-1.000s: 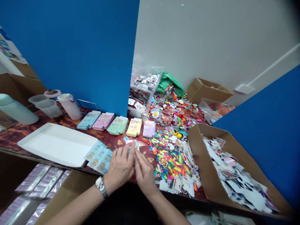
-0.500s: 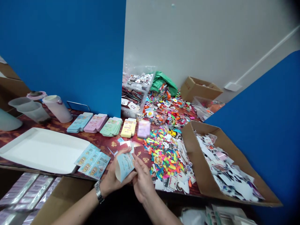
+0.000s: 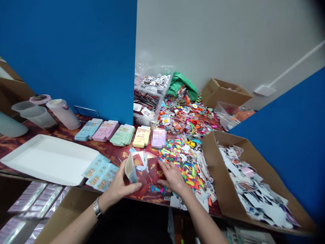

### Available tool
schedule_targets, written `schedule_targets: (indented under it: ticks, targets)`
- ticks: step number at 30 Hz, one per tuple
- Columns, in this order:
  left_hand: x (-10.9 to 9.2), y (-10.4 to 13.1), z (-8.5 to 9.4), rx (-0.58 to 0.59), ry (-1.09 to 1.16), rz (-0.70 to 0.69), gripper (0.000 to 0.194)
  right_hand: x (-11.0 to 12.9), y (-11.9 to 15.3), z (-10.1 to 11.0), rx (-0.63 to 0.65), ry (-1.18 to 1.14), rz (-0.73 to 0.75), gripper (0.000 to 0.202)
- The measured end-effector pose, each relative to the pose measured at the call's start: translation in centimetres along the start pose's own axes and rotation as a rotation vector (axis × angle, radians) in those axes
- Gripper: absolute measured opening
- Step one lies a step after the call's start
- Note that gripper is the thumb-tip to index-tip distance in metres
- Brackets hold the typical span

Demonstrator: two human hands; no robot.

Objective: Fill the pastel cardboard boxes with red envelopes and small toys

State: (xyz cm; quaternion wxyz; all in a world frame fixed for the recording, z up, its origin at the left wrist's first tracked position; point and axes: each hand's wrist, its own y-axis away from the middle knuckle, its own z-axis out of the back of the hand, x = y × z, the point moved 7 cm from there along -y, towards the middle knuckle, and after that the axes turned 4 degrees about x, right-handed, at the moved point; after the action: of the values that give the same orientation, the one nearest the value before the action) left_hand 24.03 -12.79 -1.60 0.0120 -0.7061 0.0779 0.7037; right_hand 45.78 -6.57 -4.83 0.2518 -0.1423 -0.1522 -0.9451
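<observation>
My left hand [image 3: 119, 184], with a metal watch band at the wrist, grips a light blue paper packet [image 3: 130, 169] whose open mouth faces up and toward me. My right hand [image 3: 172, 178] is apart from it, fingers spread over the edge of dark red printed cards [image 3: 153, 166]; I cannot tell whether the fingertips touch them. White paper pieces [image 3: 141, 161] lie among the red cards, between my hands. Flat light blue packets with cartoon prints [image 3: 100, 173] lie left of my left hand. Small bright plastic pieces [image 3: 188, 162] spread out right of my right hand.
Stacks of blue, pink, green and yellow packets [image 3: 142, 135] line the back. A white tray [image 3: 48, 159] sits left, near cups and a bottle [image 3: 64, 115]. On the right stands a cardboard box [image 3: 215, 179] of cut-out stickers. Clear bins [image 3: 152, 115] and heaped trinkets fill the back.
My hands were together at the blue packet. My right hand has let go of it and moved right, over the red cards. The packet is now tipped more upright in my left hand.
</observation>
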Motion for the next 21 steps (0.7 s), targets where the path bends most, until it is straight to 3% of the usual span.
schedule_targets:
  ticks: [2, 6, 9, 11, 13, 16, 19, 21]
  targets:
    - [0.4, -0.2, -0.2, 0.006, 0.236, 0.045, 0.086, -0.2, -0.5, -0.6, 0.021, 0.144, -0.002, 0.088]
    - [1.0, -0.7, -1.0, -0.033, 0.764, 0.163, 0.069, 0.5, -1.0, -0.8, -0.056, 0.239, 0.026, 0.079]
    - [0.7, -1.2, -1.7, -0.009, 0.937, 0.212, 0.055, 0.6, -1.2, -0.3, -0.151, 0.248, 0.040, 0.061]
    - [0.4, -1.5, -1.8, 0.002, 0.930, 0.217, 0.054, 0.3, -1.2, 0.3, -0.211, 0.205, 0.044, 0.045]
    - [0.4, -1.9, -1.4, -0.026, 0.792, 0.189, 0.058, 0.1, -1.1, 1.2, -0.252, 0.093, 0.056, 0.027]
    - [0.2, -2.4, -0.2, -0.097, 0.275, 0.085, 0.066, -0.1, -0.3, 4.0, -0.358, -0.231, 0.087, 0.019]
    - [-0.2, -2.8, 0.5, -0.185, -0.277, -0.051, 0.065, -0.4, 1.6, 7.9, -0.662, -0.598, 0.028, 0.017]
    - [-0.3, -2.9, 0.5, -0.228, -0.483, -0.125, 0.060, 0.0, 2.9, 9.6, -0.849, -0.737, -0.007, 0.017]
